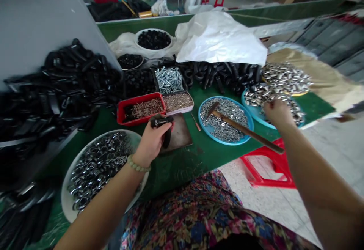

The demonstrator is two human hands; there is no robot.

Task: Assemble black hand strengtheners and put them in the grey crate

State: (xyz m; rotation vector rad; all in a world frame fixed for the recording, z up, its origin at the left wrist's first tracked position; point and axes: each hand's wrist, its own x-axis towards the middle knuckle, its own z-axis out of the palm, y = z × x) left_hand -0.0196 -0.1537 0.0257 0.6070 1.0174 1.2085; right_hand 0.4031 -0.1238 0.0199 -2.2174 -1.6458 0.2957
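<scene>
My left hand (149, 142), with a beaded bracelet at the wrist, is closed around a curved black plastic part (161, 121). It holds the part over the left edge of a flat metal plate (182, 131). Away to the right, my right hand (276, 110) reaches into a blue tray (256, 115) heaped with small shiny metal sleeves (257, 95). Its fingers are bunched together among the sleeves, and whatever they pinch is hidden. Between the hands, a hammer (239, 125) lies across a second blue tray (201, 123) of washers and nuts.
A white basin (66, 193) of metal rings stands near my left forearm. Behind the plate are a red tray (121, 116) of copper-coloured rivets and a box of silver screws (170, 80). A screwdriver (196, 123) lies beside the plate. Black parts (74, 79) pile up at left.
</scene>
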